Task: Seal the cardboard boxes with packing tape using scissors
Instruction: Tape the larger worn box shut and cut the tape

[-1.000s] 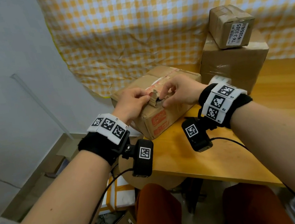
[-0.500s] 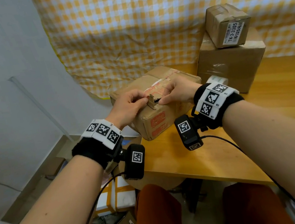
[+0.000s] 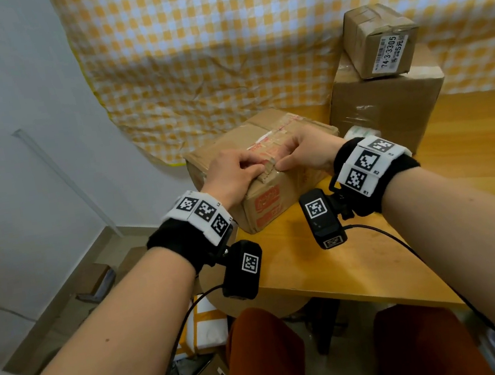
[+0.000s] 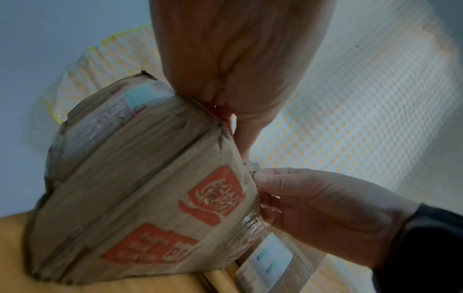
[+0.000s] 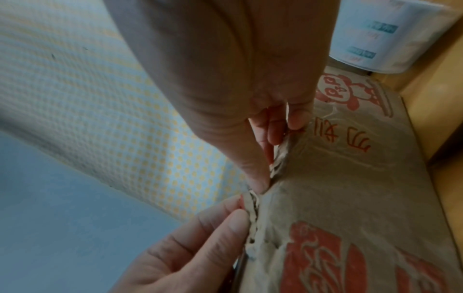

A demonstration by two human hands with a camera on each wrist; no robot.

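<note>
Both hands [image 3: 272, 168] pinch box [image 3: 261, 207] flap edge

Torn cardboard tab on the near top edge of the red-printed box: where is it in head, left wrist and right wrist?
Head: torn cardboard tab at centre frame, between the two thumbs on the box's near top edge.
Left wrist: right of centre, at the box corner, above the right hand.
Right wrist: lower centre, between both thumbs.
Shared landmark: the red print on the box face below the tab.
</note>
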